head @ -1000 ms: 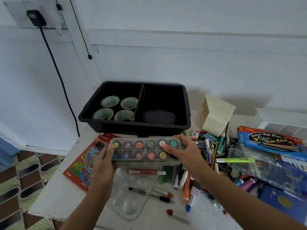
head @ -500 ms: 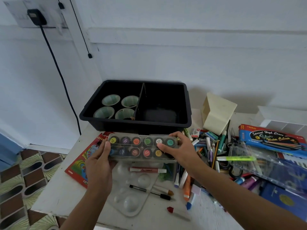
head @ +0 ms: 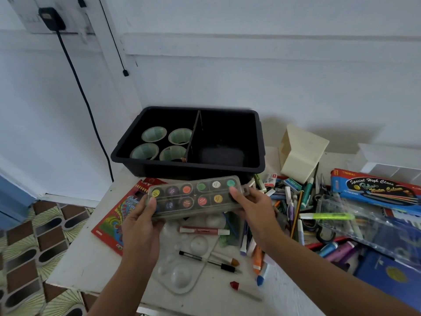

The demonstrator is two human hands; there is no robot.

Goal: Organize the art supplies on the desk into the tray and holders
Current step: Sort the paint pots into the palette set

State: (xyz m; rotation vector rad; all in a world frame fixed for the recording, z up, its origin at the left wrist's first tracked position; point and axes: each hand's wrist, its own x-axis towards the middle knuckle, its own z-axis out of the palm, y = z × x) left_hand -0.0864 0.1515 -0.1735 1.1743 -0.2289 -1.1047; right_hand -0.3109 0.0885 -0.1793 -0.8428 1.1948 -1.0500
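Note:
Both of my hands hold a clear plastic paint box [head: 193, 195] with two rows of coloured paint pots, just above the desk and in front of the black tray [head: 260, 142]. My left hand [head: 142, 221] grips its left end, my right hand [head: 252, 205] its right end. The box tilts, right end higher. The tray has a divider; several pale green cup holders [head: 153, 134] stand in its left compartment, and nothing shows in its right compartment. A pile of markers and pens [head: 293, 201] lies to the right of my hands.
Under the box lie a clear mixing palette [head: 182, 272], a red colouring book [head: 116, 215], brushes and a pink marker [head: 204, 230]. A cream paper holder [head: 300, 153], a blue watercolour box [head: 376, 190] and a clear pouch [head: 364, 220] sit on the right. The desk's left edge drops to tiled floor.
The paint box has tilted, its right end rising toward the tray. Both hands keep their grip on its ends.

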